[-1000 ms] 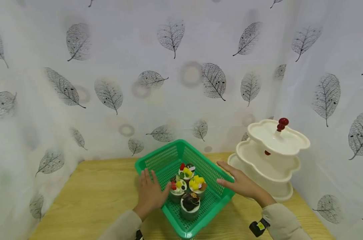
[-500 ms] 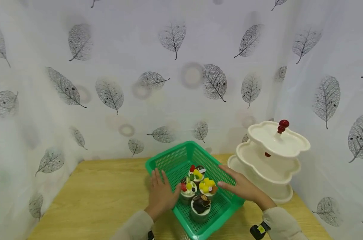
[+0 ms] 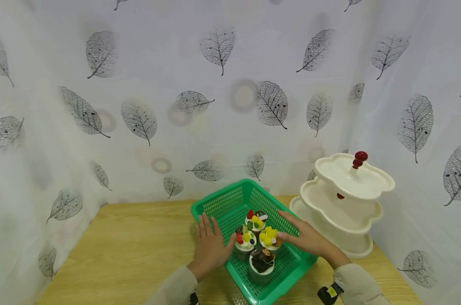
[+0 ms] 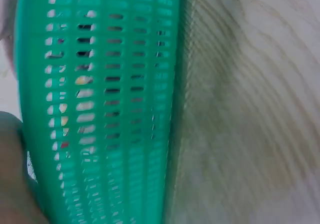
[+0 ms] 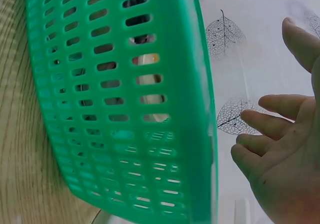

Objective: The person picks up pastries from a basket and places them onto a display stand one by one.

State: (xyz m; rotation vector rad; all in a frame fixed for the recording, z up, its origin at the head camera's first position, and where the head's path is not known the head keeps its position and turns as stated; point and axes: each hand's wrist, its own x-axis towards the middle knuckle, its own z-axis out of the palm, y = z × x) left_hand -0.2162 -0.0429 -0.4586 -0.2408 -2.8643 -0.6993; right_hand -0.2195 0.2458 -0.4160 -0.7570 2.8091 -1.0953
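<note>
1. The table point(image 3: 127, 241) offers wide room here.
2. Left hand point(image 3: 212, 249): fingers straight at the green basket's point(image 3: 291, 280) rim, gripping nothing.
3. The basket, carrying four dessert cups point(image 3: 247, 242), has slid rightward, nearing the tiered stand point(image 3: 344, 212).
4. Right hand point(image 3: 305, 236): fingers extended, gripping nothing; contact unclear.
5. The stand narrows rightward room.

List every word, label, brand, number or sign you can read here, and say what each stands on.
None can be read.
Yellow patch on the black wrist device: any marking is too small to read.
White tag on the rear dessert cup: too small to tell.
Green basket, tiered stand: no lettering visible.
</note>
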